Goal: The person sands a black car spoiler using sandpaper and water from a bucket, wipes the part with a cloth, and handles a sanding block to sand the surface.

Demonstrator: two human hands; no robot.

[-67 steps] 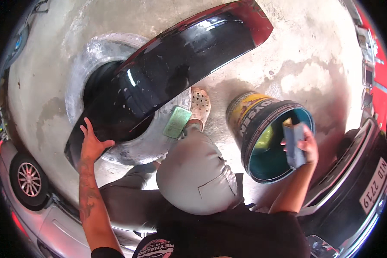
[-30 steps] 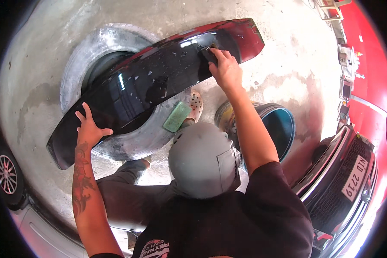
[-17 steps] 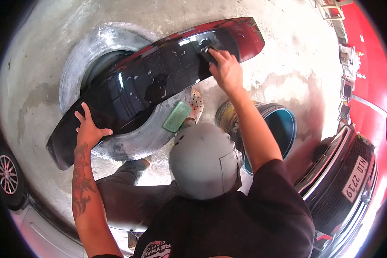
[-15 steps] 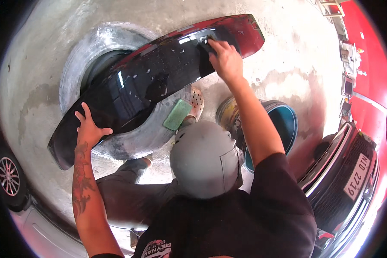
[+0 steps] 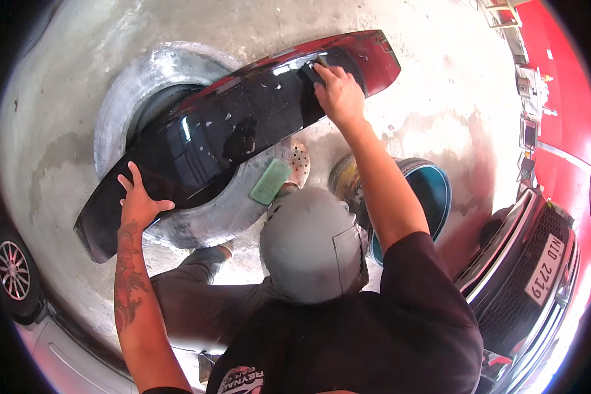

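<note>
A long, curved, glossy black car body panel (image 5: 203, 125) with a red end rests slantwise over a grey tyre (image 5: 115, 111) on the floor. My left hand (image 5: 140, 200) lies on its lower left part, fingers spread and thumb out. Near the red end, my right hand (image 5: 340, 95) presses a small dark pad (image 5: 322, 61) to the surface; fingers cover most of it, so its kind is unclear. Pale wet-looking spots dot the panel. A green sponge (image 5: 270, 182) sits on the tyre's near side, beside my clog (image 5: 300, 163).
Right of my grey-trousered knee (image 5: 312, 243) stand a bucket with a blue inside (image 5: 433, 194) and a yellowish, stained container (image 5: 343, 176). A dark car front (image 5: 519, 282) is at the right, and a car wheel (image 5: 13, 269) at the left. Items line a red wall (image 5: 568, 85).
The panel, tyre and both hands sit slightly lower in the picture. My right hand, with the dark pad, stays near the red end; the left hand keeps its place on the panel.
</note>
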